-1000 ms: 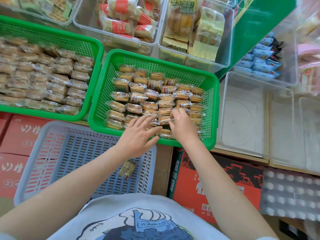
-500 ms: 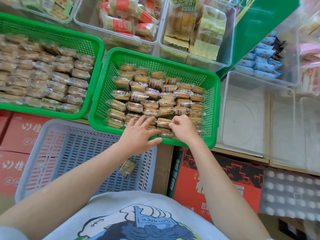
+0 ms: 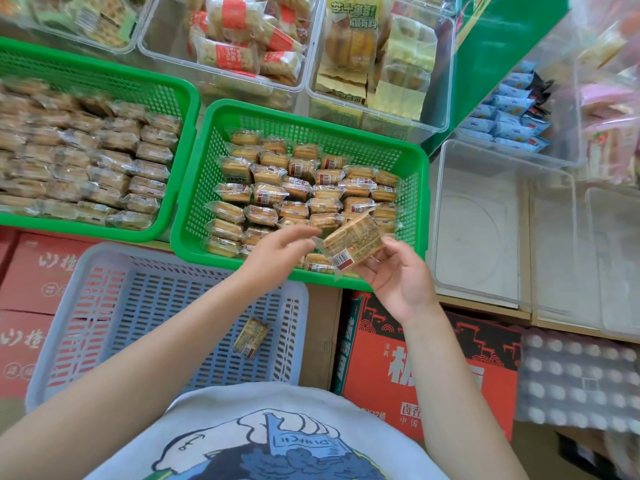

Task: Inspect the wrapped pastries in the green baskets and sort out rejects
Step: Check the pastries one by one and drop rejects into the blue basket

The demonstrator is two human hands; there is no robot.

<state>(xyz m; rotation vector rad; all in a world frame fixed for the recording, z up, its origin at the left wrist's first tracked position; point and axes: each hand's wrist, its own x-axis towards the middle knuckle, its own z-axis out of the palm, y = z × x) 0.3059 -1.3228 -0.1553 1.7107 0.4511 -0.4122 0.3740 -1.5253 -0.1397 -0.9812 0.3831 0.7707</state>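
A green basket [image 3: 420, 188] in the middle holds several rows of clear-wrapped pastries [image 3: 298, 188]. A second green basket [image 3: 187, 140] to its left is packed with more of them. My right hand [image 3: 398, 275] holds one wrapped pastry [image 3: 353, 242] lifted above the near rim, barcode label facing me. My left hand [image 3: 280, 252] hovers just left of that pastry, fingers relaxed, fingertips near the wrapper's edge. Below lies a pale blue basket [image 3: 104, 271] with a single wrapped pastry [image 3: 251, 337] on its floor.
Clear bins of other packaged snacks [image 3: 242, 43] line the back. An empty clear bin [image 3: 485, 223] stands to the right of the middle basket. Red cartons [image 3: 398, 358] sit under the shelf edge, and a wrapped pack of cans [image 3: 571, 375] lies at lower right.
My right hand has lifted one pastry out of the near row and turned it over. My left hand has come off the pastries and risen beside it.
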